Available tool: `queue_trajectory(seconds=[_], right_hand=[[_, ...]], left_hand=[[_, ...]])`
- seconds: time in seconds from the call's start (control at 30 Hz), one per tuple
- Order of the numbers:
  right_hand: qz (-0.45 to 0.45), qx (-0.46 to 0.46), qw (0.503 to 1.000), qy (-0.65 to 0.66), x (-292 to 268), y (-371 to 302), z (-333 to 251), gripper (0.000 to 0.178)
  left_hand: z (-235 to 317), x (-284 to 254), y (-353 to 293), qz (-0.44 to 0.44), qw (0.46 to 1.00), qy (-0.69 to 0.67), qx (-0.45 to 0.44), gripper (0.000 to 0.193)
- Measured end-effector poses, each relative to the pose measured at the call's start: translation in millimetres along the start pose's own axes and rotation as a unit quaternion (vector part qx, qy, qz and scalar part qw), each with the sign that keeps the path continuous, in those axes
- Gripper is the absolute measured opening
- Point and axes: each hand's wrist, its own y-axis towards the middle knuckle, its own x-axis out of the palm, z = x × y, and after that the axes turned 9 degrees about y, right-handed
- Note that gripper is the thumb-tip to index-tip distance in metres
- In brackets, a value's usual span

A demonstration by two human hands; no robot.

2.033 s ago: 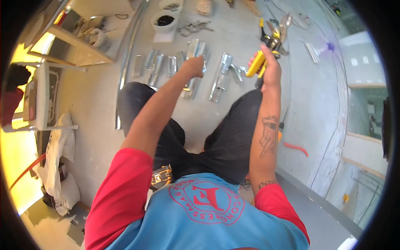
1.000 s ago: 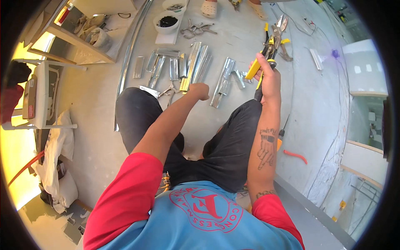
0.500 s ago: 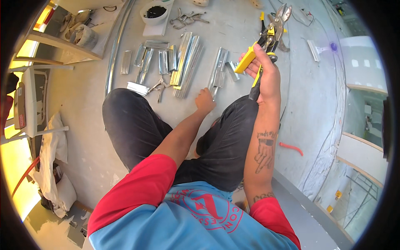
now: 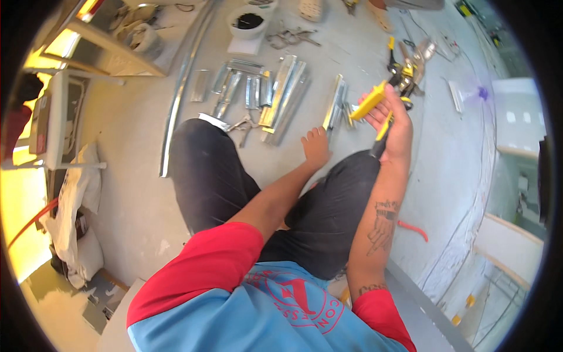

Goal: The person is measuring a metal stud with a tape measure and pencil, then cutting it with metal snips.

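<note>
Gripping yellow-handled snips (image 4: pixel 370 101) with fingers of right hand (image 4: pixel 399 128); left hand (image 4: pixel 317 146) at metal strips' (image 4: pixel 335 104) near end, fingers' closure unclear.

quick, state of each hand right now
Left hand: at the metal strips; grip cannot be told.
Right hand: holding yellow-handled snips.

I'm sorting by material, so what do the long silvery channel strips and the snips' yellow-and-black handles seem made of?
Long silvery channel strips: metal, perhaps galvanised steel, glossy, judging by bright reflections.
Snips' yellow-and-black handles: likely plastic, perhaps rubbery; smooth, solidly coloured.
</note>
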Motion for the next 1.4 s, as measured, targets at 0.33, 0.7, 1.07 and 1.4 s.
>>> queue_trajectory(seconds=[0.33, 0.7, 1.07, 1.4], right_hand=[[0.018, -0.033, 0.999, 0.008, -16.3, 19.6, 9.3, 0.063], [0.079, -0.281, 0.926, -0.239, -85.3, 24.5, -4.5, 0.041], [-0.215, 0.050, 0.778, -0.588, -159.3, 31.2, 243.7, 0.039], [-0.425, 0.098, 0.738, -0.515, -126.2, -16.7, 254.4, 0.045]], left_hand=[[20.6, -138.3, 59.2, 0.083, 0.959, -0.254, -0.096, 0.069], [-182.6, -422.8, 25.7, 0.342, 0.907, -0.232, 0.077, 0.044], [-323.3, -118.3, -134.4, -0.102, 0.849, -0.512, 0.075, 0.066], [-302.5, -143.3, -182.8, -0.124, 0.791, -0.578, -0.157, 0.067]])
